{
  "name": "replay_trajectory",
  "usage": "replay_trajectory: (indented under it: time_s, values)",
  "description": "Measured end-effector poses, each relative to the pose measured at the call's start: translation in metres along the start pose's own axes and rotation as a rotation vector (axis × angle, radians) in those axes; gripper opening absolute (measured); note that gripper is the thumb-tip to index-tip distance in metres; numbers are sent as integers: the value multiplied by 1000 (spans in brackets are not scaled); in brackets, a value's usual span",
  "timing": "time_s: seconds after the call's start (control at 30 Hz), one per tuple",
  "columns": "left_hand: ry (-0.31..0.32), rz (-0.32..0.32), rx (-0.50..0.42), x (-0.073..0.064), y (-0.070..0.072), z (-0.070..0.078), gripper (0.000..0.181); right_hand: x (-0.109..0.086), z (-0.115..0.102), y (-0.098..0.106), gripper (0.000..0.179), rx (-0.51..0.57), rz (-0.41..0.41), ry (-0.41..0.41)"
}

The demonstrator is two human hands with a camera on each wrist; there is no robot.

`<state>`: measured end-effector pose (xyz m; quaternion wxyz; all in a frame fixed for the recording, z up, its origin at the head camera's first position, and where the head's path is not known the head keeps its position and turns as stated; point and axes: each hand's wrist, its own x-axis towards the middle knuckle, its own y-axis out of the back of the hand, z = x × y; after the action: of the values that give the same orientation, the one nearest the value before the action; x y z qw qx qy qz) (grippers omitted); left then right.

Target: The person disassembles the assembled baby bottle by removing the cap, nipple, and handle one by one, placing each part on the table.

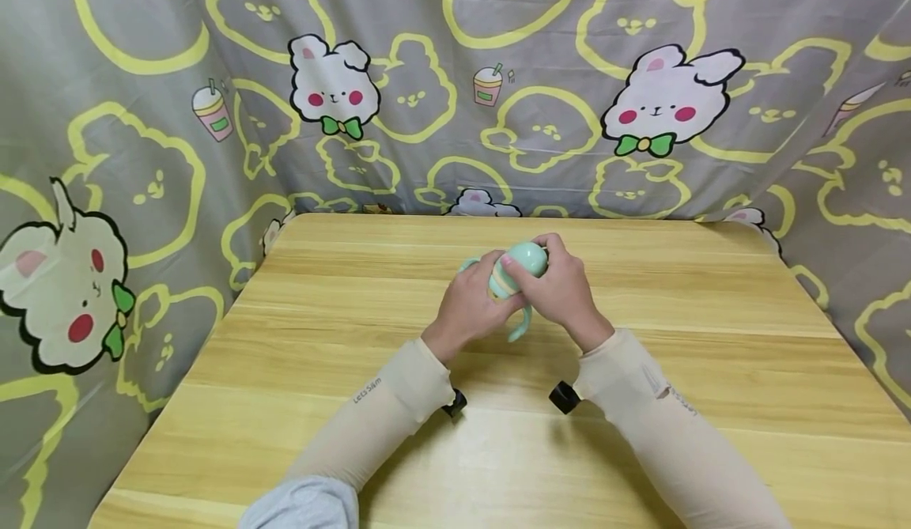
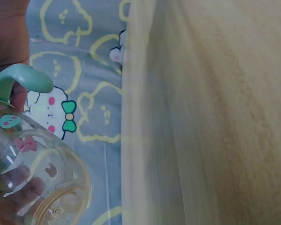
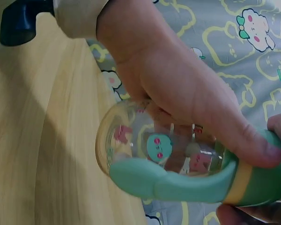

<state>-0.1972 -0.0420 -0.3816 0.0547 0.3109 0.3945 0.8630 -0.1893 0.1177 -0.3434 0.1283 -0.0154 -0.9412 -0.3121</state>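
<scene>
A baby bottle (image 1: 527,258) with a mint-green top and two curved green handles is held up over the table, between both hands. Its clear body (image 2: 42,159) carries small cartoon prints and looks to have nothing inside. The left hand (image 1: 470,304) grips the bottle around its body, and fingers show through the clear wall in the left wrist view. The right hand (image 1: 565,288) holds the rounded green top, its thumb laid along the near side. One green handle (image 3: 178,185) sticks out beside the body, and a yellowish band (image 3: 239,183) circles the bottle below the top.
A wood-grain table (image 1: 299,315) spreads beneath the hands. Grey curtains (image 1: 398,7) with cartoon prints hang behind it and at both sides. Black wrist-worn devices (image 1: 565,397) jut inward from the beige sleeves (image 1: 655,402).
</scene>
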Motion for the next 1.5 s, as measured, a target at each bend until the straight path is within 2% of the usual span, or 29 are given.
replay_trajectory:
  time_s: [0.27, 0.7, 0.9, 1.17, 1.4, 1.5]
  values:
    - [14, -14, -2, 0, -1, 0, 60, 1, 2, 1, 54, 12, -51, 39]
    - [-6, -27, -11, 2, 0, 0, 55, 3, 11, -1, 44, 72, -99, 127]
    - [0, -63, -21, 1, 1, -2, 55, 4, 13, -1, 42, 70, -104, 157]
    - [81, -151, -177, 1, 4, -4, 56, 4, 20, 1, 38, 65, -141, 248]
    - [55, -184, -199, 3, 9, -8, 53, 5, 23, 2, 35, 104, -171, 285]
    - [72, -213, -226, 4, 11, -9, 55, 7, 26, 3, 34, 138, -210, 283]
